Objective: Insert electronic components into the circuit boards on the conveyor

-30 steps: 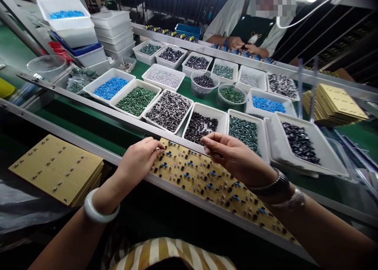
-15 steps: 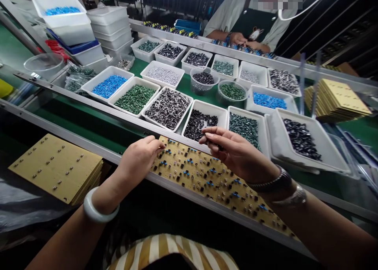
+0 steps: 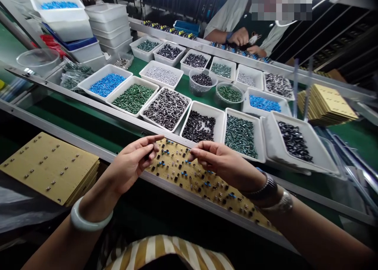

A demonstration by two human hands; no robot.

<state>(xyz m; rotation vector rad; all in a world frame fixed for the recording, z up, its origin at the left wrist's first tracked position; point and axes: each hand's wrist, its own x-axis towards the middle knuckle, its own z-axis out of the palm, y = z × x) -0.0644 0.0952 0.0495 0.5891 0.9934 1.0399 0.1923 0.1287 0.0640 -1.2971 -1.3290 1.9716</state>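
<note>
A long tan circuit board, dotted with small black and blue parts, lies along the conveyor rail in front of me. My left hand hovers over its left end with the fingers pinched on small dark parts. My right hand is over the board's middle, fingers curled together on something I cannot make out. Just behind the board stands a white tray of black components.
Many white trays of blue, green, grey and black parts fill the green table beyond the rail. A stack of tan boards lies at my left, another at far right. A person works across the table.
My right hand has drawn back from the tray of black parts to over the board. My left hand lifted slightly and turned palm-in; the view shifted a little.
</note>
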